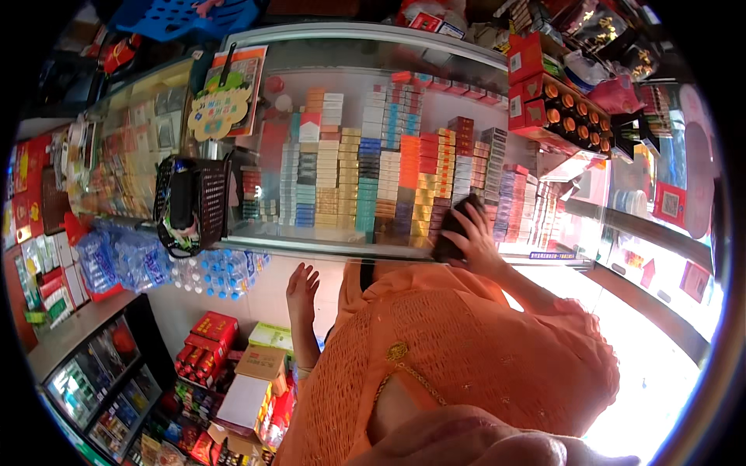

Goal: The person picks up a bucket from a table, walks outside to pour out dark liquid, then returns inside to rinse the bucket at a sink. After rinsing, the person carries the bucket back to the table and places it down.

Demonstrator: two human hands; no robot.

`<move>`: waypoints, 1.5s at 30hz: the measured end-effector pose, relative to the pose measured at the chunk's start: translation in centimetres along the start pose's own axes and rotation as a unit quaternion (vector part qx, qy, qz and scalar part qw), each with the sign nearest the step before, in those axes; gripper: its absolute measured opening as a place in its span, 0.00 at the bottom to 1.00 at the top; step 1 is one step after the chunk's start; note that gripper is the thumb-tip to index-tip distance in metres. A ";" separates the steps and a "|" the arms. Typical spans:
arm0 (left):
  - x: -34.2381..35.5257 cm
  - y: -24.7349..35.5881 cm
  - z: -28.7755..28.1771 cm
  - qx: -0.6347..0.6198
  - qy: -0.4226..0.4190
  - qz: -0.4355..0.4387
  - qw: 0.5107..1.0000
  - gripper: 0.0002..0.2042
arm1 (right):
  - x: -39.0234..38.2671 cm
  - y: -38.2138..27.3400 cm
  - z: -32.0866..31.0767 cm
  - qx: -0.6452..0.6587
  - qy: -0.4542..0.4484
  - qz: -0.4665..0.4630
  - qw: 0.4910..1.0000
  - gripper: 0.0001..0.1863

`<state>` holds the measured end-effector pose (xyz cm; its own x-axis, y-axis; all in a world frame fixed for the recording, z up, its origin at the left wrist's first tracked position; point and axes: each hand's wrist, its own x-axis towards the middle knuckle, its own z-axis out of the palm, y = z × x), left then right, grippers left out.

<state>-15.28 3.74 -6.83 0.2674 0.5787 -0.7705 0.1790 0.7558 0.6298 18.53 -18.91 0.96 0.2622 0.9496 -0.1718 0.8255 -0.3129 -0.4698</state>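
Note:
My right hand [480, 247] is at the front edge of a glass display counter [311, 247], its fingers laid over a dark flat object [452, 242]. That object could be a phone or a wallet; I cannot tell which. Bent fingers grip it from its right side. Away from the counter, to the left of my body, hangs my left hand [302, 286], with fingers apart and nothing in it. Under the glass stand stacks of small coloured boxes [350, 175], several of them beneath my right hand.
A dark basket [208, 203] with things in it sits on the counter's left part, near a flower-shaped card [219, 113]. Red cartons of bottles [563, 109] stand at the far right. Packs of water bottles [225, 273] and cardboard boxes [260, 365] lie to my left.

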 end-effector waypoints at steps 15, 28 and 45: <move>-4.6 1.4 1.9 -0.021 0.090 0.005 0.996 0.22 | 34.7 12.1 -3.4 -0.087 0.305 -0.053 0.947 0.26; -1.8 2.1 0.2 0.016 -0.028 0.049 0.998 0.22 | 6.1 8.4 -1.4 -0.086 0.313 0.123 0.938 0.26; -4.8 -3.5 -4.4 -0.035 0.073 0.004 0.997 0.23 | 13.5 1.6 0.2 -0.069 0.212 -0.046 0.974 0.27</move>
<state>-21.38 -0.34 -5.83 0.1280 0.6196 -0.7744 0.1089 0.7673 0.6320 23.33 -6.64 -2.27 0.3420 0.9050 0.2528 0.9073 -0.2480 -0.3395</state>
